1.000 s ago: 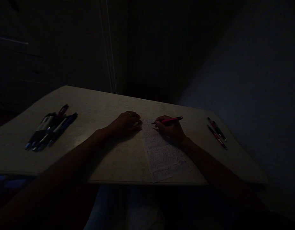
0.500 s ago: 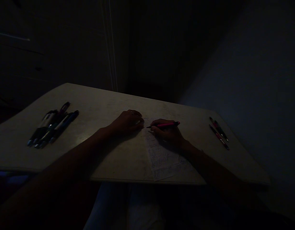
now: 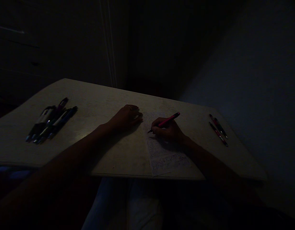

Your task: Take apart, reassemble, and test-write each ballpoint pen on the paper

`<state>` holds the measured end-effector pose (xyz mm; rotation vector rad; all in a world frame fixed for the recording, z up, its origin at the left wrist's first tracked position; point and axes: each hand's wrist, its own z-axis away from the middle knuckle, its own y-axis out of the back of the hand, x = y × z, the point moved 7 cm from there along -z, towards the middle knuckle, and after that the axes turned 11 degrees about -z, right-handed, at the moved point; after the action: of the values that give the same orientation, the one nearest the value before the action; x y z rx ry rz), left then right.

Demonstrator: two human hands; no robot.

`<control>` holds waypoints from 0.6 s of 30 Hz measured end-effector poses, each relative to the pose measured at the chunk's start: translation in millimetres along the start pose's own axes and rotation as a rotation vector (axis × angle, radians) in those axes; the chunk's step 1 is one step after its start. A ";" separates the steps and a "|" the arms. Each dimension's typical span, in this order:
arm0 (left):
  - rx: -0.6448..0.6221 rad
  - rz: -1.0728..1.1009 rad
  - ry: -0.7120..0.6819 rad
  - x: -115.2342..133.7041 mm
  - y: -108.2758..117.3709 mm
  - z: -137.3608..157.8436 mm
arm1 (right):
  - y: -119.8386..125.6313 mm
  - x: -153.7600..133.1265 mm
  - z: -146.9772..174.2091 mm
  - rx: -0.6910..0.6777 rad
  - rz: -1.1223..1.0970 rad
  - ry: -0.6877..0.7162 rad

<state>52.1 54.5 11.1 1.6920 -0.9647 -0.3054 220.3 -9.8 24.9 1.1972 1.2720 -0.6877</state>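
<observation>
In dim light a sheet of paper (image 3: 165, 159), covered in fine handwriting, lies near the front edge of the table. My right hand (image 3: 167, 131) is closed round a pink-red pen (image 3: 166, 121) with dark ends. The pen slants down to the left, its tip close to the left margin of the sheet; I cannot tell whether it touches. My left hand (image 3: 127, 117) rests on the tabletop with loosely bent, parted fingers and a ring on one of them. Its fingertips are at the upper left edge of the sheet, and nothing shows in it.
A heap of several pens (image 3: 51, 121) lies on the left part of the table (image 3: 123, 159). A few more pens (image 3: 218, 129) lie near its right edge. A pale wall (image 3: 264, 95) rises at the right, and dark furniture (image 3: 53, 48) stands behind at the left.
My right hand has shifted the pen tip slightly lower, and the pen is tilted more steeply. My left hand stays by the paper's edge. The whole view has moved a little.
</observation>
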 end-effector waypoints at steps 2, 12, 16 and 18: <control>0.013 -0.043 0.004 -1.0 0.1 -0.9 | -1.2 0.2 0.4 -0.018 -0.010 -0.001; -0.073 -0.219 0.219 -22.5 9.8 1.9 | -1.6 -0.1 1.5 0.000 -0.064 -0.037; -0.123 -0.262 0.271 -21.8 8.4 3.2 | -8.9 5.7 3.3 -0.010 -0.144 -0.070; -0.138 -0.273 0.302 -21.0 6.6 3.6 | -12.0 8.2 3.3 0.006 -0.230 -0.087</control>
<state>33.6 66.9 10.1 1.6833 -0.4808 -0.2791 212.3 -14.7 13.3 1.0239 1.3472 -0.9020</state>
